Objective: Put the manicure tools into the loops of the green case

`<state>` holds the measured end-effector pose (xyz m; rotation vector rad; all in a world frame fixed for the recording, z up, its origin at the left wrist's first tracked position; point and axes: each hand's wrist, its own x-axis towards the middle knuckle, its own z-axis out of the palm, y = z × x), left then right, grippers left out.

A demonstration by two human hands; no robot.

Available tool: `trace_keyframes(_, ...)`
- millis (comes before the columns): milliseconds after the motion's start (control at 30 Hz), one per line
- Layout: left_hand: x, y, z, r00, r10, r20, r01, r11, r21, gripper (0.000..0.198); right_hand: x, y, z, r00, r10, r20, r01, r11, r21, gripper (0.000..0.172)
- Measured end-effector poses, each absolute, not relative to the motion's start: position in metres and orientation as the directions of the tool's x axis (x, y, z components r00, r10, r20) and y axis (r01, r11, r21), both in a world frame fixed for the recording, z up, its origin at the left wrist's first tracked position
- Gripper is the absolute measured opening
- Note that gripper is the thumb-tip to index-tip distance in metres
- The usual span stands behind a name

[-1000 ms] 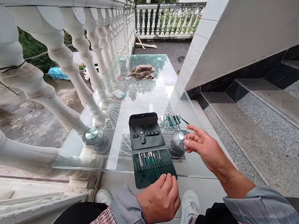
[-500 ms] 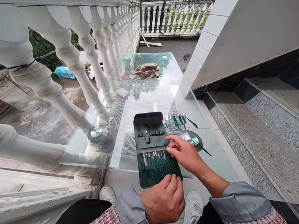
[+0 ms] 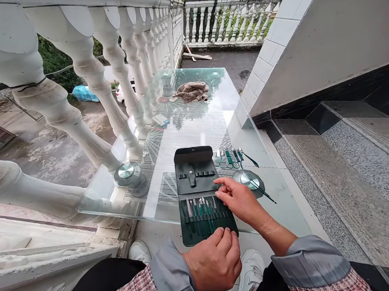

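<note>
A dark green manicure case (image 3: 196, 186) lies unfolded at the near edge of the glass table. Its lower panel holds several slim metal tools (image 3: 202, 210) in a row of loops; the loops and sheath on the upper panel hold nothing. My left hand (image 3: 213, 261) is closed at the case's lower right corner, fingertips pinched on its edge. Beside the right edge, my right hand (image 3: 241, 201) hovers with thumb and index finger apart, nothing visible between them. Nail clippers (image 3: 228, 157) and small scissors lie right of the case, along with a thin dark green tool (image 3: 262, 189).
The glass tabletop (image 3: 187, 133) rests on round metal-capped supports (image 3: 131, 179). A crumpled brown cloth (image 3: 191, 92) and a small box (image 3: 160, 120) lie farther back. White balusters (image 3: 103, 85) run along the left, and stone steps (image 3: 329, 169) rise on the right.
Both hands stay almost where they were, and the case has not visibly changed. The index finger of my right hand looks slightly straighter.
</note>
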<state>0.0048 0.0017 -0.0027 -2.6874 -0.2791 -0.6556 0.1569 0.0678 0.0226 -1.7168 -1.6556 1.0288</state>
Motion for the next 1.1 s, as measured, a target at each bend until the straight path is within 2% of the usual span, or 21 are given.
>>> trace_keyframes(200, 0.0043, 0.0021, -0.0033, 0.873, 0.103, 0.476, 0.262, -0.923, -0.283, 0.022, 0.1545, 0.0727, 0.0259, -0.136, 0.982, -0.132, 0.719, 0.006, -0.695, 0.027)
trace_keyframes(333, 0.0041, 0.0027, -0.0037, 0.869, 0.098, 0.485, 0.261, -0.923, -0.282, 0.022, 0.1558, 0.0735, 0.0262, -0.191, 0.973, -0.132, 0.715, 0.045, -0.698, 0.027)
trace_keyframes(533, 0.0042, 0.0027, -0.0033, 0.871, 0.088, 0.484, 0.248, -0.928, -0.278, 0.022, 0.1583, 0.0750, 0.0206, -0.042, 0.983, -0.181, 0.679, -0.105, -0.726, 0.020)
trace_keyframes(767, 0.0061, 0.0011, -0.0038, 0.866, 0.100, 0.490, 0.257, -0.929, -0.265, 0.022, 0.1512, 0.0745, 0.0216, -0.010, 0.985, -0.171, 0.748, -0.106, -0.655, 0.017)
trace_keyframes(900, 0.0069, 0.0013, -0.0034, 0.860, 0.107, 0.499, 0.262, -0.931, -0.253, 0.022, 0.1492, 0.0713, 0.0211, -0.040, 0.991, -0.130, 0.771, -0.052, -0.635, 0.021)
trace_keyframes(1100, 0.0062, 0.0024, -0.0016, 0.865, 0.095, 0.492, 0.252, -0.931, -0.264, 0.022, 0.1559, 0.0670, 0.0240, -0.122, 0.963, -0.242, 0.739, -0.075, -0.670, 0.011)
